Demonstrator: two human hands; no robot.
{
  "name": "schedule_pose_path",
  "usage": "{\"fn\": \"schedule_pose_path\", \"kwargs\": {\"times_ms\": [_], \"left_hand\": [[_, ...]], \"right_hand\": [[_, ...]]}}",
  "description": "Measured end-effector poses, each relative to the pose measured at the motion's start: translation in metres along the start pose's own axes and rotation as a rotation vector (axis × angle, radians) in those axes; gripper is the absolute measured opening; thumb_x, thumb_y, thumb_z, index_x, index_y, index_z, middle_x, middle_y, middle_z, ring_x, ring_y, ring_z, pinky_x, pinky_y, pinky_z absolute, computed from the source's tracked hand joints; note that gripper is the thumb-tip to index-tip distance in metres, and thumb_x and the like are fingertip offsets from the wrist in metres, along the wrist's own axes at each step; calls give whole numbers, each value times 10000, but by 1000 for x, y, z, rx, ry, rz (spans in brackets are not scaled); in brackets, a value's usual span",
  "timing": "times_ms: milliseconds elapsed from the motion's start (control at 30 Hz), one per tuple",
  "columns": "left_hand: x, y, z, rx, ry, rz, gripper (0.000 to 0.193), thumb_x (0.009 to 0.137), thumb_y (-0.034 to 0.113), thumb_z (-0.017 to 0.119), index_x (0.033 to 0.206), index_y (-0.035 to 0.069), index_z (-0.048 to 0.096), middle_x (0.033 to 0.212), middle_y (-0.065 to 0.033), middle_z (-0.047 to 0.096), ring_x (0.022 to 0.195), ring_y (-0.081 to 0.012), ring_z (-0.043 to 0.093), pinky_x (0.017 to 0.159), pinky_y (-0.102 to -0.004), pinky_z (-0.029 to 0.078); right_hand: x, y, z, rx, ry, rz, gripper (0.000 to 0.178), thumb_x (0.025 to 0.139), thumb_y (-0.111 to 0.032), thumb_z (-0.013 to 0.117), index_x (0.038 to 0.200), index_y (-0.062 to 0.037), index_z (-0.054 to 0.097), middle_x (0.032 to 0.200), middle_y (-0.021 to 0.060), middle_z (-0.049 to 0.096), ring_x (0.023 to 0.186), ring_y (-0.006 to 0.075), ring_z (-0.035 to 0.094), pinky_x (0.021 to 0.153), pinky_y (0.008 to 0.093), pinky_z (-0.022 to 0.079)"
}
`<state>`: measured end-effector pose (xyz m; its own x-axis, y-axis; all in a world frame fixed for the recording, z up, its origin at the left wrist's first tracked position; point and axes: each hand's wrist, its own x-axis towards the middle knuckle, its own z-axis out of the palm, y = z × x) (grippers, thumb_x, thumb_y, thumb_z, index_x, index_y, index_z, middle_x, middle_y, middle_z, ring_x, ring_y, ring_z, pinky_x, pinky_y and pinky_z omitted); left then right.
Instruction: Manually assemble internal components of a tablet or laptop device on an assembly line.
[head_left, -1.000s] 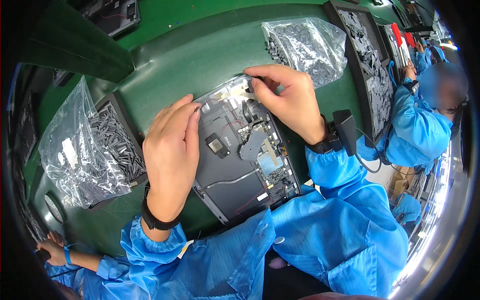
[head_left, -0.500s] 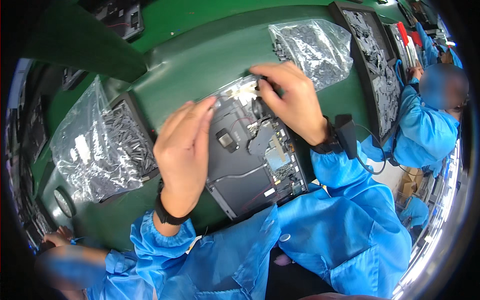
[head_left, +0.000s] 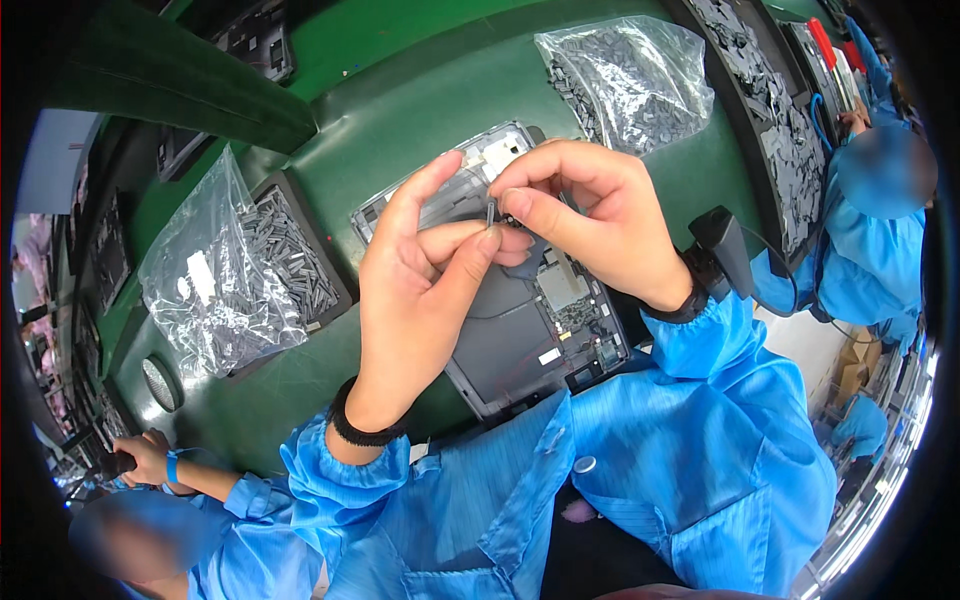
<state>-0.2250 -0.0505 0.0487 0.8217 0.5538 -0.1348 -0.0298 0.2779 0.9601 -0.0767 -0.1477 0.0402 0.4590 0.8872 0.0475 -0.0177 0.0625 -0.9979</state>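
"What do we have in the head view?"

"Our left hand [head_left: 410, 275] pinches a small thin piece [head_left: 491, 212] between thumb and fingers, up above the open grey casing [head_left: 495, 365]."

"And our right hand [head_left: 605, 215]?"

"Its thumb and forefinger are drawn together at the upper end of the piece. The tips hide the contact, so we cannot tell whether that grip has hold of it too."

"Where does the casing sit?"

"Flat on the green desk [head_left: 420, 110], right under our hands, which cover part of it. We can see a circuit board [head_left: 572, 305] along its right part and a white label [head_left: 549, 356] nearer to us."

"What else do we have around?"

"To the left, a dark tray [head_left: 325, 240] full of small dark strips, with a clear bag [head_left: 205, 290] lying partly over it. A round disc [head_left: 160, 385] is near them. Beyond our right hand, a second bag [head_left: 640, 80] holds more dark pieces, just beside a long tray [head_left: 735, 110] of flat grey ones."

"Anyone near us?"

"One co-worker in a blue sleeve [head_left: 875, 255] at the right, another at the lower left with a hand [head_left: 148, 460] in view."
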Motion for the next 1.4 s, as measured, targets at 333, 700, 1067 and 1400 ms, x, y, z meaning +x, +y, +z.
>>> {"fn": "schedule_pose_path", "kwargs": {"times_ms": [333,700,1067,1400], "left_hand": [[7,4,5,924,-22,237,566,890,-58,577,1419,85,433,913,-117,725,887,-193,708,810,-291,530],[34,1,-3,870,-94,398,555,843,-76,607,1365,70,491,834,-158,677,744,-338,674,652,-385,524],[62,1,-13,1075,8,441,343,847,-36,606,1189,-4,590,949,-185,681,855,-338,670,752,-392,524],[79,-11,-15,1285,-65,354,116,820,70,632,819,-41,668,781,-193,643,745,-372,633,690,-439,513]], "right_hand": [[13,-2,-35,-791,-234,-532,108,750,-84,729,821,-55,654,768,75,613,775,290,593,676,382,494],[36,0,-48,-818,-275,-621,120,735,-105,736,817,-91,649,807,42,603,772,273,599,666,383,508],[52,26,-46,-1011,-97,-758,119,728,-119,700,765,-82,593,777,37,546,773,241,568,670,358,488],[62,47,-38,-1218,-63,-835,102,675,-137,643,715,-101,555,763,25,499,805,209,535,672,333,466]]}}
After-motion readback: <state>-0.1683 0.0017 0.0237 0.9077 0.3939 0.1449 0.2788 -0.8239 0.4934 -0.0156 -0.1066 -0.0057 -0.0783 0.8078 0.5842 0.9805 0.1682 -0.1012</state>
